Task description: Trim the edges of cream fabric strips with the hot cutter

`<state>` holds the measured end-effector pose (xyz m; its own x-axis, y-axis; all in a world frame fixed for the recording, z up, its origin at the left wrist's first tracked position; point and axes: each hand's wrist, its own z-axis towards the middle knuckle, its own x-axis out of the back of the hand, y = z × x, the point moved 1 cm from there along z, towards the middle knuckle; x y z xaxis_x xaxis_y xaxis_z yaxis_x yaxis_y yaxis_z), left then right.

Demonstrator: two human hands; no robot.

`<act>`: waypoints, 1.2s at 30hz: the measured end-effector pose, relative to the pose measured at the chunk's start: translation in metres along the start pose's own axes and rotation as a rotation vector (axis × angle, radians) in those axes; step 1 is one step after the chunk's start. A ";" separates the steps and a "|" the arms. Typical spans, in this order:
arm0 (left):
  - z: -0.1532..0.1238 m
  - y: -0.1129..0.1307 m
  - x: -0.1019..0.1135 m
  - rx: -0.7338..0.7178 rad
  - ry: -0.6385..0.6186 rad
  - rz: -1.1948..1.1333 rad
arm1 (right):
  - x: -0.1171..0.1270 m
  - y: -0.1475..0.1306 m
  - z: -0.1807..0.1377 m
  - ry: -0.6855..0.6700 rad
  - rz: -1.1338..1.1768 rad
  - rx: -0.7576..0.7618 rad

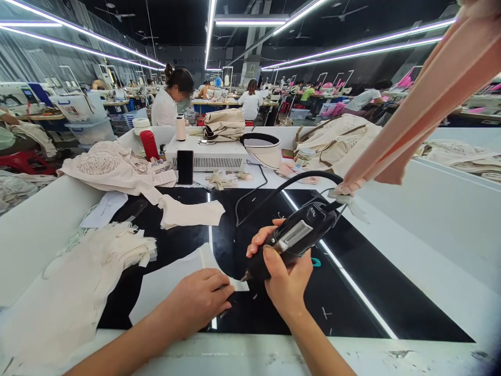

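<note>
Fabric panel (166,290), black tool (291,241) at edge, stacked bins (92,134), contents unclear

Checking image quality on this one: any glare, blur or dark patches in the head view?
Head view: long white ceiling strip lights glare above, with white streaks across the glossy black work surface; head view: bare right hand and black pointed handheld tool look fairly sharp; head view: lower right corner darkens.
</note>
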<state>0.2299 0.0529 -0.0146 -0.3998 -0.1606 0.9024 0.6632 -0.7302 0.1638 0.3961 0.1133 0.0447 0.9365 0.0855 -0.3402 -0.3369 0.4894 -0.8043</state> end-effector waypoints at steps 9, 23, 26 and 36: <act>0.000 0.000 0.000 -0.007 -0.008 -0.002 | 0.001 0.005 -0.003 -0.001 -0.015 0.004; 0.000 -0.004 0.001 0.020 -0.010 0.020 | -0.002 -0.002 -0.007 -0.033 0.071 -0.016; 0.001 -0.003 0.003 0.024 -0.022 0.014 | -0.005 0.001 -0.009 -0.043 0.085 -0.029; 0.002 -0.002 0.006 0.041 -0.040 -0.012 | -0.008 0.003 -0.011 -0.074 0.066 -0.013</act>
<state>0.2278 0.0544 -0.0091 -0.3830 -0.1246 0.9153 0.6844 -0.7037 0.1906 0.3870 0.1043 0.0395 0.9165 0.1813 -0.3567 -0.3994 0.4690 -0.7878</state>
